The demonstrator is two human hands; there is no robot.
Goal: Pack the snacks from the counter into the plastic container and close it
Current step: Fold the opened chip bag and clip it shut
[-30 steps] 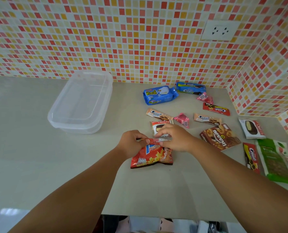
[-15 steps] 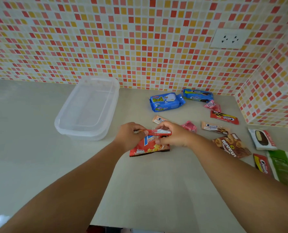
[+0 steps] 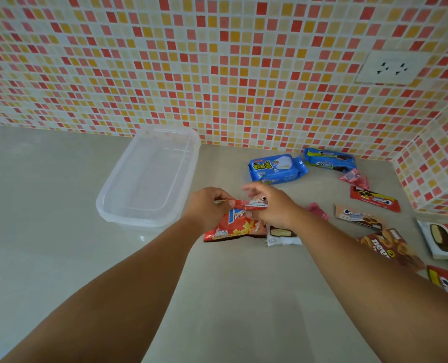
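Observation:
Both hands hold a red potato snack bag (image 3: 233,227) by its top seam, lifted a little off the counter. My left hand (image 3: 207,205) pinches the seam's left end, my right hand (image 3: 271,205) the right end, with some fingers spread. A clear plastic container (image 3: 107,205) stands open and empty to the left, close to the bag. A white chocolate-cake packet (image 3: 283,235) lies under my right wrist. Two blue biscuit packs (image 3: 276,169) (image 3: 329,159) lie behind the hands.
Several more snack packets lie to the right: a red cookie bar (image 3: 374,199), a beige cream cookie bar (image 3: 356,216), a brown ring-snack bag (image 3: 390,248), a pink sweet (image 3: 355,178), a white cake packet (image 3: 442,241). Tiled walls (image 3: 217,74) close the back and right corner.
Both hands have lifted the red bag off the counter and carried it up and slightly left, nearer the container. The white cake packet beneath it is now uncovered.

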